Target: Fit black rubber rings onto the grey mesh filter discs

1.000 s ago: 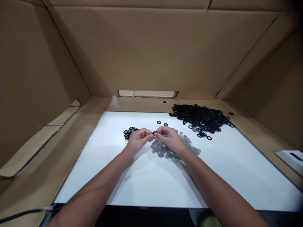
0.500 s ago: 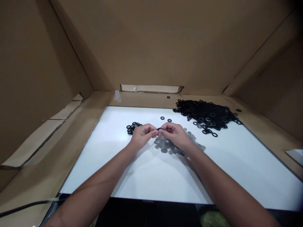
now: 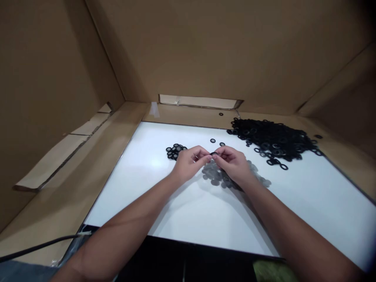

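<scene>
Between the fingertips of both hands is a small black ring [image 3: 214, 154]. My left hand [image 3: 192, 161] pinches its left side, and my right hand [image 3: 233, 161] pinches its right side. Whether a disc sits inside the ring is too small to tell. Under and beside my right hand spreads a pile of grey discs [image 3: 215, 182]. Just left of my left hand is a cluster of black rings with grey centres [image 3: 175, 148]. Two more such rings lie beyond my hands, one [image 3: 213, 140] farther left and the other [image 3: 222, 144] close to my right fingers.
A large heap of black rings [image 3: 273, 137] covers the back right of the white board [image 3: 132, 168]. Single rings lie on the cardboard behind it [image 3: 221, 114] and at the right [image 3: 319, 136]. Cardboard walls stand around, and a black cable [image 3: 38, 247] runs at the lower left.
The whole view has shifted, so the board and piles appear farther right and slightly higher. Both hands still pinch the ring between them.
</scene>
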`<act>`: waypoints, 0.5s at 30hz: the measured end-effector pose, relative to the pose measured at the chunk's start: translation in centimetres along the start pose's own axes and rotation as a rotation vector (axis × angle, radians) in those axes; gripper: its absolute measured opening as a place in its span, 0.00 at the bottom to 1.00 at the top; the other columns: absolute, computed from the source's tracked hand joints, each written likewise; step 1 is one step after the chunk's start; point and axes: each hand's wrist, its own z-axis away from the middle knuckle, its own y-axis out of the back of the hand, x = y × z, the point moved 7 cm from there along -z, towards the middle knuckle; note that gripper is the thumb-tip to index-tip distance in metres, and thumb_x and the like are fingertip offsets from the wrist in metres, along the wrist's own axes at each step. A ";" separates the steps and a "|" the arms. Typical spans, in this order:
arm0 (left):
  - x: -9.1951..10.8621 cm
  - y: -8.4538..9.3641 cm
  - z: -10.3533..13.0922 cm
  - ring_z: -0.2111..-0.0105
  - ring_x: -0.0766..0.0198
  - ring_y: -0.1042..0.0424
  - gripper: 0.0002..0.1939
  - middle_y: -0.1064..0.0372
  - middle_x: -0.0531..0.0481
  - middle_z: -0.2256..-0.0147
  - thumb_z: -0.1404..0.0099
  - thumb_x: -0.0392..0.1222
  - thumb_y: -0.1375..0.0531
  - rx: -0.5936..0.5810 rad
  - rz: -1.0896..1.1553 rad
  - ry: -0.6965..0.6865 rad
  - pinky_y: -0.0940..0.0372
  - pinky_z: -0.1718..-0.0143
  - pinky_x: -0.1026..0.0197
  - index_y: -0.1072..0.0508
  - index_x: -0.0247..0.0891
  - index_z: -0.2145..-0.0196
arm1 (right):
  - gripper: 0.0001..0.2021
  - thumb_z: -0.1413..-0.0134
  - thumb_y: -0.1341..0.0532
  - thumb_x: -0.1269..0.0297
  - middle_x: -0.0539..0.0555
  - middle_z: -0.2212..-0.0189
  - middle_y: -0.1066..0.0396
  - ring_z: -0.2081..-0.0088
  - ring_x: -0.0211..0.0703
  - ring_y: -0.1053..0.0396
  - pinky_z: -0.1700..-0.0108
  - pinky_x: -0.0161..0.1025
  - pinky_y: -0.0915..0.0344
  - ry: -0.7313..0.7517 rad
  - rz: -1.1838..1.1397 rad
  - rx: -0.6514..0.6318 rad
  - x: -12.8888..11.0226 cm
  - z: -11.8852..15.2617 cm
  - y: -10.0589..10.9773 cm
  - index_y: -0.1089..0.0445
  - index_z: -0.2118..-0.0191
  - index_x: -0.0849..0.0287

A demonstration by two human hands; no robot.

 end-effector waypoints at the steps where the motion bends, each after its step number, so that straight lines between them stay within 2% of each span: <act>1: 0.1 0.0 0.2 0.70 0.65 0.28 0.10 0.25 0.50 0.70 0.35 0.48 0.37 0.002 0.003 0.010 0.34 0.67 0.63 0.25 0.37 0.67 | 0.14 0.45 0.33 0.51 0.47 0.77 0.34 0.78 0.35 0.39 0.76 0.35 0.41 -0.002 -0.006 0.000 0.0 0.1 0.0 0.31 0.68 0.56; 6: 0.4 -0.2 1.1 0.71 0.66 0.31 0.09 0.28 0.50 0.71 0.34 0.47 0.38 0.018 0.003 0.070 0.36 0.70 0.64 0.26 0.38 0.66 | 0.12 0.42 0.34 0.52 0.49 0.76 0.33 0.77 0.38 0.37 0.74 0.38 0.36 -0.018 0.027 0.000 0.3 1.0 0.2 0.29 0.67 0.54; 11: 0.6 -0.2 1.4 0.72 0.67 0.33 0.07 0.31 0.53 0.73 0.34 0.45 0.38 0.035 0.016 0.054 0.38 0.71 0.65 0.26 0.39 0.66 | 0.10 0.41 0.35 0.53 0.50 0.75 0.32 0.75 0.40 0.35 0.74 0.39 0.35 -0.011 0.044 0.005 0.3 1.3 0.2 0.29 0.66 0.52; 15: 0.8 -0.1 1.3 0.72 0.67 0.34 0.08 0.33 0.53 0.74 0.33 0.45 0.39 0.039 -0.003 0.027 0.37 0.69 0.64 0.27 0.39 0.67 | 0.13 0.42 0.34 0.50 0.50 0.75 0.32 0.76 0.39 0.35 0.74 0.39 0.34 0.003 0.052 0.024 -0.3 1.2 0.1 0.29 0.66 0.53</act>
